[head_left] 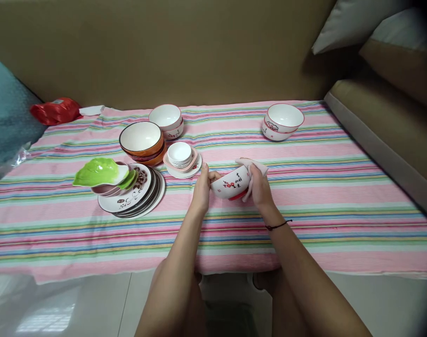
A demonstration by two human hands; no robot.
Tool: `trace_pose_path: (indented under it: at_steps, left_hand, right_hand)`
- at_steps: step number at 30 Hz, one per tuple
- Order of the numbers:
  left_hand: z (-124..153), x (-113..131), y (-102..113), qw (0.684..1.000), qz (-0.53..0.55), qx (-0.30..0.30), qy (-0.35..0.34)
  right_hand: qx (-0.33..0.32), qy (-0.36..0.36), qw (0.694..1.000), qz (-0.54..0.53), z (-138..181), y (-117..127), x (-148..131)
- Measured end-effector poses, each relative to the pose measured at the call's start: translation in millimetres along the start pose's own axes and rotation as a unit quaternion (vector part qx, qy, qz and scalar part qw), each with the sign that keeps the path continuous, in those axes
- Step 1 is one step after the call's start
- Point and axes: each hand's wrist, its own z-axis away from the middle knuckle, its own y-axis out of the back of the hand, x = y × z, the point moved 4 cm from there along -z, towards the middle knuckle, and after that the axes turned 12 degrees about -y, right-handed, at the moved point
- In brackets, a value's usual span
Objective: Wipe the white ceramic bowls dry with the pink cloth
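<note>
A white bowl (pixel 231 183) with red flowers and dark writing is tipped on its side above the striped tablecloth (pixel 305 187). My left hand (pixel 201 187) grips its rim on the left, fingers closed. My right hand (pixel 260 187) presses a light pink cloth (pixel 253 164) against the bowl's right side and bottom, fingers wrapped round it. A dark cord sits on my right wrist.
Left of my hands lie a stack of plates (pixel 138 194) with a green leaf dish (pixel 99 172), orange bowls (pixel 142 140), small white dishes (pixel 180 154) and white bowls (pixel 166 119). Two stacked white bowls (pixel 283 121) stand far right. A red packet (pixel 55 110) lies far left, cushions right.
</note>
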Motion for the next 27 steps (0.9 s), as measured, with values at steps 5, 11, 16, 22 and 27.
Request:
trace_pose_path:
  at_steps: [5, 11, 16, 22, 27]
  left_hand:
    - [2.3, 1.3, -2.2, 1.000, 0.007, -0.003, -0.005]
    - [3.8, 6.1, -7.4, 0.999, 0.044, -0.007, -0.003]
    - [0.0, 1.1, -0.9, 0.993, 0.097, 0.068, 0.026]
    - [-3.8, 1.4, 6.0, 0.989, 0.107, 0.095, 0.043]
    - [-5.8, 7.0, 7.7, 0.991, 0.091, 0.099, 0.025]
  right_hand:
    - [0.041, 0.246, 0.964, 0.091, 17.9, -5.1, -11.8]
    - [0.049, 0.363, 0.878, 0.308, 45.8, -21.5, -14.7]
    - [0.031, 0.388, 0.843, 0.371, 51.0, -31.6, -13.0]
    - [-0.039, 0.426, 0.800, 0.421, 54.0, -32.0, -10.1]
    - [-0.105, 0.459, 0.782, 0.409, 51.5, -16.7, -13.6]
